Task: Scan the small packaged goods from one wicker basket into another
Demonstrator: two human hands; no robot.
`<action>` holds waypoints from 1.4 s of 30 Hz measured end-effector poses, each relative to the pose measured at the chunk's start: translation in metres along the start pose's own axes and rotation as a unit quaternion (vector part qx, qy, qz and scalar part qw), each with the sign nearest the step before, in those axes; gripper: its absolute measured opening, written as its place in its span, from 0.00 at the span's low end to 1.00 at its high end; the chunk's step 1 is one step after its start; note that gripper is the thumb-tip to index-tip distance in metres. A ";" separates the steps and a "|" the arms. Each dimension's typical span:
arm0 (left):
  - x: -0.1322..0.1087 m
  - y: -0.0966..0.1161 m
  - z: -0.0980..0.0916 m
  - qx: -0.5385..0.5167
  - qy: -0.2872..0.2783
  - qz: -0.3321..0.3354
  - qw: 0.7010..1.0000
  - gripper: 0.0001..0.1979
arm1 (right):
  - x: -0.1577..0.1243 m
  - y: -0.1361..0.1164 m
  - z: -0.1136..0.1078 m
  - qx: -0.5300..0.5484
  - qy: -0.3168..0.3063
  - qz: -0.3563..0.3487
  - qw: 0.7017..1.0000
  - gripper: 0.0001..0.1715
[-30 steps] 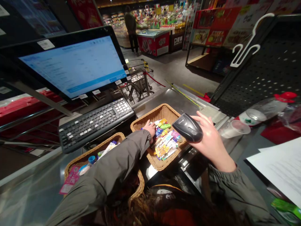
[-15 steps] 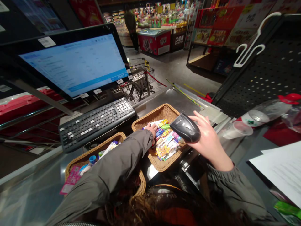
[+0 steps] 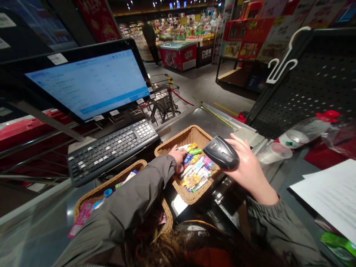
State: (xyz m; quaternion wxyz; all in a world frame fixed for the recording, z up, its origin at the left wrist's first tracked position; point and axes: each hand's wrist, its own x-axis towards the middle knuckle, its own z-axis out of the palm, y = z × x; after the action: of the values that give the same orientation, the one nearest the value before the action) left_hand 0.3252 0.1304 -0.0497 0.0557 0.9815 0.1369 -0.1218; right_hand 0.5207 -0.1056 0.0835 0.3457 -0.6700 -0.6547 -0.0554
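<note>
R hand (image 3: 247,167) holds blk barcode scanner (image 3: 221,152) over wicker basket's (image 3: 191,135) R rim; L hand (image 3: 177,155) inside basket w/ snack pkts (image 3: 197,177), fingers (image 3: 181,151) slightly spread, can't tell if gripping any.

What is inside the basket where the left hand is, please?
The basket holds small colourful packets; the left hand is inside too. What lies beneath the hand and the top packets is covered.
</note>
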 end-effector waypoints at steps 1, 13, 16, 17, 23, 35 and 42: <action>-0.004 0.000 -0.008 0.007 -0.006 0.007 1.000 0.22 | -0.001 0.000 0.000 -0.002 0.001 -0.002 1.000 0.20; -0.114 0.008 -0.120 0.051 0.285 -0.022 0.957 0.22 | 0.002 -0.045 -0.001 -0.003 -0.016 -0.059 0.998 0.19; -0.150 0.011 -0.132 0.089 0.343 -0.067 0.933 0.20 | 0.003 -0.065 -0.005 -0.007 -0.034 -0.086 0.996 0.19; -0.161 0.012 -0.134 0.099 0.357 -0.081 0.925 0.19 | 0.003 -0.073 -0.006 -0.006 -0.042 -0.094 0.995 0.18; -0.223 0.016 -0.134 0.129 0.399 -0.130 0.899 0.16 | 0.006 -0.116 -0.003 0.013 -0.060 -0.162 0.985 0.20; -0.327 0.028 -0.116 0.181 0.409 -0.229 0.864 0.17 | 0.010 -0.184 0.014 0.048 -0.089 -0.288 0.952 0.22; -0.363 0.032 -0.105 0.183 0.402 -0.270 0.855 0.16 | 0.012 -0.207 0.024 0.068 -0.113 -0.327 0.936 0.27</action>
State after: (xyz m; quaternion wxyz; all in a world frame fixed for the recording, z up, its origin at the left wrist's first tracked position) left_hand 0.0190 0.0219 0.1465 -0.2200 0.8618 0.3823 0.2504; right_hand 0.3239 -0.1023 0.1528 0.2768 -0.3959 -0.8744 -0.0448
